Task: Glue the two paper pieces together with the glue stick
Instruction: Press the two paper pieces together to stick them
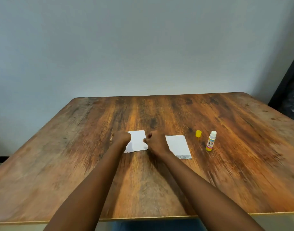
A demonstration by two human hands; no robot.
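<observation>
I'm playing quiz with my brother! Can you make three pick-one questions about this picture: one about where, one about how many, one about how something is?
1. Where is the cap? A) on the table, left of the glue stick B) on the glue stick C) on a paper
2. How many papers? A) one B) two C) three
3. How is the glue stick? A) lying down B) in a hand C) upright, uncapped
1 A: it stands apart, beside the stick. 2 B: left paper and right paper. 3 C: it stands, white tip bare.
</observation>
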